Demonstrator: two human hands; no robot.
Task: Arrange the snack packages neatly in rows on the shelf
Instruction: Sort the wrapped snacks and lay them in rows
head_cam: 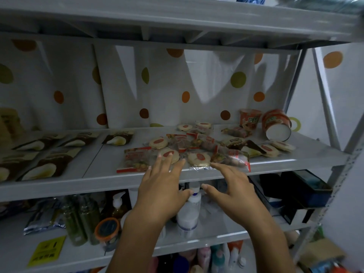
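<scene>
The snack packages [206, 146] lie flat in a loose heap right of centre on the grey middle shelf [98, 174], pointing every way. At the left, brown packets [45, 166] lie in rows, long axes slanting back and rightward. Both hands are spread open and hold nothing: the left hand [161, 180] has its fingertips on a round cracker packet [169, 154], the right hand [232, 186] reaches the heap's front edge. A spotted curtain [157, 85] hangs behind. A tipped noodle cup [276, 125] lies at the back right.

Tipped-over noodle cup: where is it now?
Head view: the tipped-over noodle cup lies on its side at the back right of the shelf, beside a second cup, behind the loose snack pile.
</scene>
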